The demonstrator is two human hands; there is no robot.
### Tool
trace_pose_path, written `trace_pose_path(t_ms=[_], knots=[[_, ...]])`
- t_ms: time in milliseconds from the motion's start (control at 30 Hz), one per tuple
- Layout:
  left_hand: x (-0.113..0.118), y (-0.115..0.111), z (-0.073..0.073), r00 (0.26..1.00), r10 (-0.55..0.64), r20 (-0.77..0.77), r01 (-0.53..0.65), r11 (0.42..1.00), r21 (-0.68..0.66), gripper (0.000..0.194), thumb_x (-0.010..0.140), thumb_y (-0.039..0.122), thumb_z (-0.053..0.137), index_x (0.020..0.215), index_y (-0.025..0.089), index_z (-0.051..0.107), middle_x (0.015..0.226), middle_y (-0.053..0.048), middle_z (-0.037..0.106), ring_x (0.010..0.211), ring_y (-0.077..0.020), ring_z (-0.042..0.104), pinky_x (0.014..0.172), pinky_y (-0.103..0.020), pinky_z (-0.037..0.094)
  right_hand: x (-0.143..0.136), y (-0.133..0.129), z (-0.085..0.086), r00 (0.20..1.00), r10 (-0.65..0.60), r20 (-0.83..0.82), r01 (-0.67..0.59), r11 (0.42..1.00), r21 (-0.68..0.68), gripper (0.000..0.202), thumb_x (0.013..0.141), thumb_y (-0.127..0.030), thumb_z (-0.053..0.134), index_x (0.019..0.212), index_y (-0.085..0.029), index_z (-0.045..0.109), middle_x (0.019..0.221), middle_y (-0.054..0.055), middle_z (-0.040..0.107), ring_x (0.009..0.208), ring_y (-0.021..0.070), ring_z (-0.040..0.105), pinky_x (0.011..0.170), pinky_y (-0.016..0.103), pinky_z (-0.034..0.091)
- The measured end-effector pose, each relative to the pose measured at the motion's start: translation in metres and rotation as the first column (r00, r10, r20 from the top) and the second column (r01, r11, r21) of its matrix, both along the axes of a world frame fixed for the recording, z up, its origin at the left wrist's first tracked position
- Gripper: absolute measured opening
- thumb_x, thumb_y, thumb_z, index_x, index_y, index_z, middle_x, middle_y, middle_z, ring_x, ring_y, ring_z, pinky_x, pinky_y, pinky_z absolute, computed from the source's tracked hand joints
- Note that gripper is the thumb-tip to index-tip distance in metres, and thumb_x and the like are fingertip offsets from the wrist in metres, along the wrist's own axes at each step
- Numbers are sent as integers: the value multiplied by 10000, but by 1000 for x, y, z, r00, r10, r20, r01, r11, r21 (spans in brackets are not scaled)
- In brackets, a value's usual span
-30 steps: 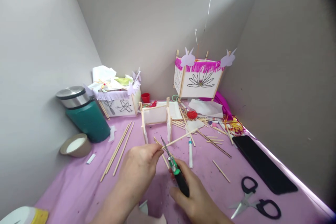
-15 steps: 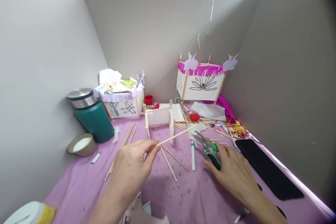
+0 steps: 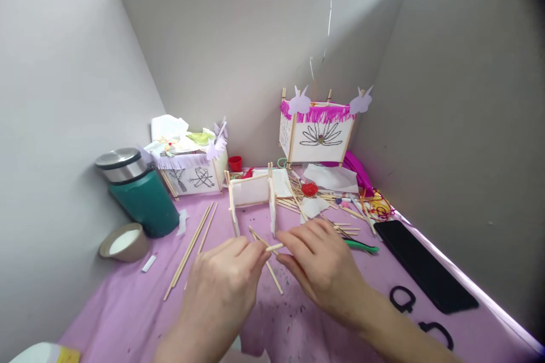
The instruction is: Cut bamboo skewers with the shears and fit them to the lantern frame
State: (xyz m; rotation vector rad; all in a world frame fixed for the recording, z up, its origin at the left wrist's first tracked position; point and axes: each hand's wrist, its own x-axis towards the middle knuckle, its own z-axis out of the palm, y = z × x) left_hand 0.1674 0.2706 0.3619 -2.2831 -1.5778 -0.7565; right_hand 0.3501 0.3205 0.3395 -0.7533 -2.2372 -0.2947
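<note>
A thin wooden stick (image 3: pixel 275 247) runs between my two hands, above the purple cloth. My left hand (image 3: pixel 230 272) pinches it from the left. My right hand (image 3: pixel 319 264) grips it a short way to the right, and its fingers hide the rest. Just beyond stands a small frame of sticks with white paper panels (image 3: pixel 252 191). Two loose sticks (image 3: pixel 272 275) lie crossed under my hands. Partly behind my right hand lies the green-handled cutter (image 3: pixel 361 246), apart from my fingers.
A green bottle (image 3: pixel 145 201) and a bowl of white stuff (image 3: pixel 124 241) stand left. Two decorated paper lanterns, one lilac-fringed (image 3: pixel 191 176) and one pink-fringed (image 3: pixel 317 136), stand at the back. Right lie a black phone (image 3: pixel 426 266) and scissors handles (image 3: pixel 402 299). Grey walls (image 3: pixel 255 57) enclose the table.
My right hand has let go of the green-handled cutter, moved left and taken hold of the stick. My left hand still holds the stick, now lower and less tilted.
</note>
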Motion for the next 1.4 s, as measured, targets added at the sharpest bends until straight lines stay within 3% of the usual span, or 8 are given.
trace_pose_path(t_ms=[300, 533, 700, 800, 967, 1067, 1200, 1400], knots=[[12, 3, -8, 872, 83, 482, -19, 991, -136, 224, 887, 322, 501, 814, 204, 675, 681, -6, 629, 615, -132, 584, 582, -243, 422, -23, -1, -10, 952, -104, -287, 25, 963, -267, 350, 964, -309, 405, 669, -173, 534, 600, -3, 527, 559, 114, 460, 555, 264, 276], [-7, 12, 14, -12, 355, 935, 355, 876, -328, 255, 792, 425, 622, 806, 172, 657, 633, 32, 530, 476, -42, 411, 416, -156, 316, -1, 5, -17, 926, -202, -318, -175, 516, -838, 350, 973, -372, 286, 797, -204, 539, 581, -35, 541, 531, 116, 505, 516, 219, 355], [-4, 19, 9, -206, 376, 903, 456, 854, -252, 249, 749, 362, 681, 821, 126, 713, 723, -22, 575, 697, -102, 531, 646, -220, 463, 11, 3, -34, 972, -212, 99, 212, 617, -758, 246, 893, -251, 428, 771, -188, 633, 788, 75, 660, 791, 220, 608, 731, 324, 421], [12, 23, 3, -187, 372, 909, 455, 853, -255, 280, 748, 386, 684, 864, 134, 719, 653, 3, 538, 635, -79, 485, 594, -189, 429, 1, -6, -16, 979, -161, -124, 14, 663, -748, 222, 897, -292, 466, 874, -197, 665, 891, 61, 659, 874, 204, 586, 782, 312, 417], [31, 26, 0, -53, 400, 915, 516, 795, -318, 408, 773, 490, 621, 1000, 156, 669, 563, 36, 481, 491, -83, 422, 441, -211, 369, -19, -13, 13, 869, -8, -495, -468, 315, -826, 227, 880, -308, 513, 731, -176, 621, 677, -22, 613, 613, 90, 541, 564, 191, 400], [30, 36, -2, 83, 330, 940, 406, 850, -335, 441, 808, 511, 560, 1054, 154, 640, 673, 12, 536, 551, -97, 468, 486, -231, 412, -15, 6, 12, 826, -77, -558, -535, 204, -820, 231, 854, -295, 537, 681, -157, 605, 579, -37, 566, 496, 60, 495, 481, 167, 383], [25, 59, -11, 410, 299, 861, 159, 907, -391, 437, 794, 470, 577, 1088, 149, 603, 920, -57, 614, 770, -152, 578, 663, -284, 489, 2, 60, 8, 787, -267, -557, -494, 271, -826, 208, 840, -314, 552, 730, -149, 618, 494, -43, 549, 394, 64, 464, 375, 165, 375], [30, 87, -27, 721, 304, 622, -20, 908, -419, 415, 801, 394, 553, 1144, 161, 556, 1092, -120, 638, 916, -225, 646, 718, -361, 526, 0, 133, -9, 803, -299, -515, -553, -51, -832, 231, 853, -315, 580, 712, -131, 580, 535, -14, 608, 452, 93, 597, 411, 182, 490]])
